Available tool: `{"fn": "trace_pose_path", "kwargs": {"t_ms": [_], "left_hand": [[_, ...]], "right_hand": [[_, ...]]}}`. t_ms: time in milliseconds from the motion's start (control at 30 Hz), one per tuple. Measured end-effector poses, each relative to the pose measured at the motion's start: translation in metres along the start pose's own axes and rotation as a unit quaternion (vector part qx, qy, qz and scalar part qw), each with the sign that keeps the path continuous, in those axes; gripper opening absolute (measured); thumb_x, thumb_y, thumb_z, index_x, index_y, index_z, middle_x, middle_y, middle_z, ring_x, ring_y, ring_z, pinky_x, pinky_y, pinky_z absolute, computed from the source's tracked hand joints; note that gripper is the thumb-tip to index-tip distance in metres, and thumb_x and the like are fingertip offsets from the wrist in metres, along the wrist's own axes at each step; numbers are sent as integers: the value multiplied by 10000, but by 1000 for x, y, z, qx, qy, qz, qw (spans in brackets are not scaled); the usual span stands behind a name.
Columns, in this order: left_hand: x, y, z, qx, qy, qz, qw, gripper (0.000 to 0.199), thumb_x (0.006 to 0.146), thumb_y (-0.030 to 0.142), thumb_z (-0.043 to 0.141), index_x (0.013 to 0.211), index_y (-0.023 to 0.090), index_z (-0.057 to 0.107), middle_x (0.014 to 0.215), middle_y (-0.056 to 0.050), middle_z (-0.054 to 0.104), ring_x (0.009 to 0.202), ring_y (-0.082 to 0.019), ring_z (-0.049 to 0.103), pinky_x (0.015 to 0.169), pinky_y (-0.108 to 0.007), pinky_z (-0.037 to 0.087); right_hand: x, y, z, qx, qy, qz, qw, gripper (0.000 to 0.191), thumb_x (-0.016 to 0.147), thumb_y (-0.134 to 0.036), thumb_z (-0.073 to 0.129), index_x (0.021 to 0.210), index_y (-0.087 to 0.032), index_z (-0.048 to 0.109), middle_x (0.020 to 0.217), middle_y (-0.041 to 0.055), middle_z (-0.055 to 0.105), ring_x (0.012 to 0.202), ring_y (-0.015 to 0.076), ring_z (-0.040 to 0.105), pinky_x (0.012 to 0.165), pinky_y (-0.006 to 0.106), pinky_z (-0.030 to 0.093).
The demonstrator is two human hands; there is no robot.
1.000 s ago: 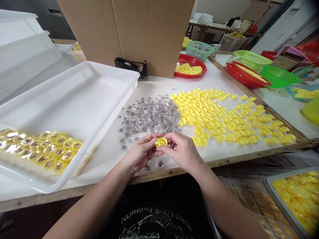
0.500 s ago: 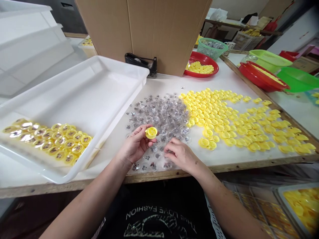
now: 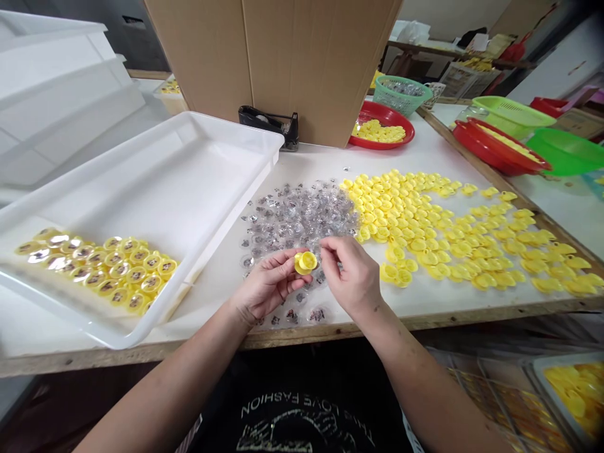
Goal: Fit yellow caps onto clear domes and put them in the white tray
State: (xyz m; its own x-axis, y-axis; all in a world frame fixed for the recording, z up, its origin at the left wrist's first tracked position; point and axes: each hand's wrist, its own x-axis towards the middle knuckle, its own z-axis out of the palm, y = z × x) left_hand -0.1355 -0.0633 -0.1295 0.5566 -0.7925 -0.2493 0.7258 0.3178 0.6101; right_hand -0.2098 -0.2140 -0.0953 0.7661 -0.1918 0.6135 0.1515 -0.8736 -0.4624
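Note:
My left hand pinches a small round yellow plastic piece between thumb and fingers, its cupped side facing up. Just right of it, my right hand is closed, thumb and fingertips pressed together; whatever lies between them is too small to make out. Beneath and beyond both hands spreads a pile of clear plastic discs with small dark printed pictures. Many more loose yellow pieces cover the table to the right. Finished-looking yellow pieces with printed faces lie in the white tray at left.
A tall cardboard box stands at the back, a black tape dispenser before it. Behind right are a red plate of yellow pieces and a green basket. A wooden strip edges the table's right side.
My right hand has risen from the clear discs to beside the yellow piece, its fingers now pinched. My left hand has shifted slightly right and down with the yellow piece.

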Motion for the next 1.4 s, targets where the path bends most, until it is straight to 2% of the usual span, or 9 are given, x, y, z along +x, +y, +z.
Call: {"fn": "trace_pose_path", "kwargs": {"t_ms": [167,367,467,567,733,900,1067,1267,1400], "left_hand": [[1,0,-2,-23,-11,4,1000,176,825,209,648,951,86,661,773,-65,668,669,-109,664,580,-134,539],[2,-1,-4,-23,-33,0,999,256,802,242,680,1014,98,667,771,-61,667,635,-105,655,541,-134,532],[1,-1,-4,-13,-36,6,999,294,784,242,702,1045,110,668,830,-76,686,681,-122,673,588,-152,554],[-1,-1,-3,-4,-28,9,1000,296,779,220,707,1052,111,670,880,-87,696,713,-127,678,625,-164,563],[-2,-1,-1,6,-18,11,1000,310,760,220,726,1047,114,675,906,-91,700,724,-131,678,635,-172,564],[-2,-3,-2,8,-22,8,1000,300,752,224,734,1030,123,680,899,-82,699,698,-118,669,626,-172,560],[-2,-3,-2,-3,-21,13,1000,289,734,211,749,1007,134,693,911,-63,696,705,-115,666,628,-177,567],[-2,-4,-1,0,-27,8,1000,292,726,226,758,992,122,694,861,-56,692,688,-113,665,615,-166,566],[-1,-4,0,5,-23,4,1000,300,712,238,771,978,122,696,865,-58,690,695,-117,665,611,-165,562]], "right_hand": [[-4,-8,0,69,-53,-72,994,211,891,-113,489,1034,-208,613,1011,81,665,952,176,634,845,333,533],[-1,-11,-9,119,-84,-1,989,27,832,-188,635,837,-214,635,928,47,677,845,163,650,736,317,555],[5,-14,-12,102,-120,33,987,122,790,-173,673,900,-212,636,831,16,671,728,138,635,649,275,546],[9,-17,-18,72,-152,16,986,187,788,-150,657,962,-217,640,851,14,674,723,136,629,666,279,545],[11,-21,-24,85,-162,-11,983,175,812,-152,615,969,-226,631,922,30,671,783,150,633,697,295,552],[7,-19,-20,111,-153,30,982,181,788,-173,668,956,-232,633,923,28,662,789,156,642,714,314,572],[6,-13,-18,112,-137,61,982,259,728,-190,733,972,-194,646,1220,100,574,806,153,665,735,324,589],[10,-12,-22,107,-202,64,972,224,739,-138,710,935,-231,655,867,-4,657,693,121,618,624,257,548],[8,-13,-23,108,-206,71,970,225,745,-126,699,937,-234,651,849,-15,661,686,112,619,627,241,533]]}}
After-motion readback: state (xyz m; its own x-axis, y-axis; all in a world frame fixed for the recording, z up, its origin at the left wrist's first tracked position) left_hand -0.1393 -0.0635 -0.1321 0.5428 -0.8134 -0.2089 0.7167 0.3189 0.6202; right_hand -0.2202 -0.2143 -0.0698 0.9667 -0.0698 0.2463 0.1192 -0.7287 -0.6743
